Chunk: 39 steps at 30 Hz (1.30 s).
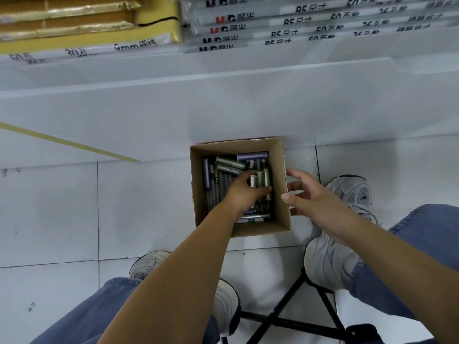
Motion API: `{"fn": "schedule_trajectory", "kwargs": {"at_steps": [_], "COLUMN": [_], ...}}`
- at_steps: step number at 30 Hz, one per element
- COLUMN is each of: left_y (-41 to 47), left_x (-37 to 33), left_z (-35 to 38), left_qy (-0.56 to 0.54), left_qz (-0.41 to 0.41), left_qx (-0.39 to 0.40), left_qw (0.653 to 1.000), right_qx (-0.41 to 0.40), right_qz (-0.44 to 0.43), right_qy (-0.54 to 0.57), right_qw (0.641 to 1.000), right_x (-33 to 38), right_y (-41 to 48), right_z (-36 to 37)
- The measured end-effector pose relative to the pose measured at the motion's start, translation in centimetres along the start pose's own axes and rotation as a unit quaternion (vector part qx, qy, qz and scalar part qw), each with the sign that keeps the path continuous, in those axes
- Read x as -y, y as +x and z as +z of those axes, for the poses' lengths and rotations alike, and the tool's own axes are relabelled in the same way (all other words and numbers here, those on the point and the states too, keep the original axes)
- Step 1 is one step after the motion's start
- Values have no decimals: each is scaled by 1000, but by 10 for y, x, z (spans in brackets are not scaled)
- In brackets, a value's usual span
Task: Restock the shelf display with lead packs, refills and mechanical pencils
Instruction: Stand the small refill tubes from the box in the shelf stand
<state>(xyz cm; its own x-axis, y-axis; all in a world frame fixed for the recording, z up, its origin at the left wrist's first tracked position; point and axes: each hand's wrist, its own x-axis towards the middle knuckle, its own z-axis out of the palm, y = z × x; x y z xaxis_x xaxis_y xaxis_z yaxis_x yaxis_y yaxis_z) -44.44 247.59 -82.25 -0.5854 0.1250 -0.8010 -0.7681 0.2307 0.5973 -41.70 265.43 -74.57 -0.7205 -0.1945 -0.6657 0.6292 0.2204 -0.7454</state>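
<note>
An open cardboard box (282,170) stands on the tiled floor against the white shelf base. Inside lie several green and purple lead tubes (229,163) and thin grey refills (214,189). My left hand (242,194) reaches into the box and grips a small bunch of green tubes (260,179) held upright. My right hand (305,194) hovers just outside the box's right wall, fingers relaxed and spread, thumb near the rim, holding nothing.
Above, the shelf (223,78) carries stacked white notebook packs (310,21) and yellow packs (74,23). My white shoes (352,192) flank the box, and black stool legs (285,316) stand on the floor beneath me.
</note>
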Motion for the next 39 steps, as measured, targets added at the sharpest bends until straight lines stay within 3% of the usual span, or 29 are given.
{"fn": "schedule_trajectory", "kwargs": {"at_steps": [22, 24, 26, 27, 30, 35, 39], "left_y": [-12, -26, -43, -55, -95, -175, -242], "left_x": [-12, -19, -28, -35, -61, -109, -142], "left_z": [-13, -23, -34, -38, -49, -73, -87], "left_qy": [-58, -89, -129, -146, -137, -65, -50], "left_qz": [-18, -8, 32, 59, 140, 250, 309], "left_qx": [35, 29, 31, 40, 53, 26, -23], "left_qw": [998, 996, 991, 987, 979, 966, 950], "right_qx": [6, -21, -106, -137, -124, -69, -15], "right_qz": [8, -8, -101, -166, -243, -248, -301], "right_qy": [-5, -103, -295, -329, -278, -59, 12], "right_qw": [1000, 994, 944, 920, 921, 965, 953], "right_x": [7, 15, 29, 41, 81, 139, 194], "right_y": [0, -2, -4, -5, -14, -45, -93], "right_z": [0, 2, 8, 14, 34, 53, 54]}}
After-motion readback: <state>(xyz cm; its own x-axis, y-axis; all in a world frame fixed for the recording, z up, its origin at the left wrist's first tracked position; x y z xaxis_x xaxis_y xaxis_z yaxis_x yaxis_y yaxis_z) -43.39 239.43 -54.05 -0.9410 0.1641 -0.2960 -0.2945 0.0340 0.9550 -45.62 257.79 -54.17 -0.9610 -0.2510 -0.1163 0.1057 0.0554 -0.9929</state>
